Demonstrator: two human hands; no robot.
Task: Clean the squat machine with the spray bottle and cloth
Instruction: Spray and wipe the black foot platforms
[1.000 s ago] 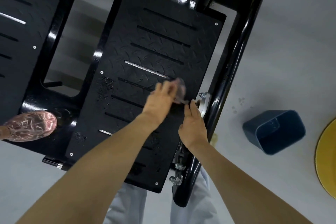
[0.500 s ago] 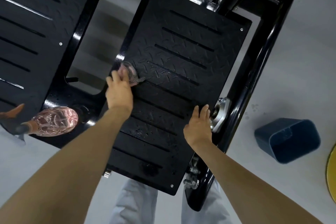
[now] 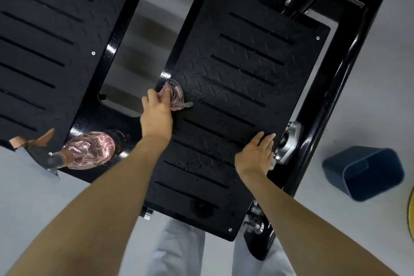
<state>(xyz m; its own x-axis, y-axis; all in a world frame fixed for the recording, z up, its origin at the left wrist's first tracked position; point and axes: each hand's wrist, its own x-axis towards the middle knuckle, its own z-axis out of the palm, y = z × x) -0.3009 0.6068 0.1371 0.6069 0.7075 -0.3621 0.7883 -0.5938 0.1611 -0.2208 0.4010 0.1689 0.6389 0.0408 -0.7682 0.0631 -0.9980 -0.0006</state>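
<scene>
Gripping cloth (image 3: 177,95), beyond L hand (image 3: 156,116) — footplate (image 3: 246,101) edge

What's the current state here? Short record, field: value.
left grip: holds bunched cloth on footplate, near its left edge
right grip: flat on footplate's right edge, fingers straight
spray bottle: on frame beside left arm, untouched
footplate near end: droplets visible
bin: on floor, right of machine
</scene>
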